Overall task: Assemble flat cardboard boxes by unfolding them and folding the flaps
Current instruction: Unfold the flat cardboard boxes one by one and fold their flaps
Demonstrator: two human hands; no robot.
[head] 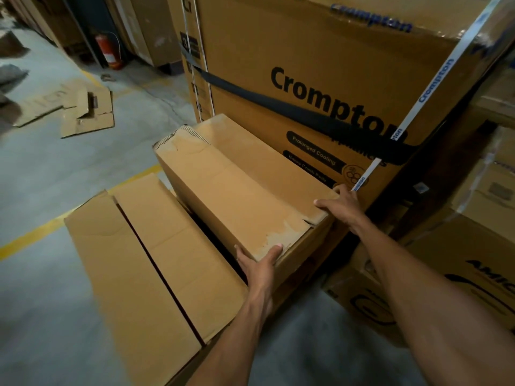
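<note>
While the left hand point(259, 264) and right hand point(344, 207) grip its near corners, fingers point(323, 203) curled over the edges, one box point(237, 190) looks folded shut; flat cardboard point(139, 260) at left waits.

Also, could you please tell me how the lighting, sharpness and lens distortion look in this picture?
Head view: dim, warm light, with deep shadow under the plain brown cardboard box; the wide-angle lens bows the tall printed Crompton carton; the left hand and right hand gripping the box look sharp, while the red fire extinguisher far behind is soft.
</note>
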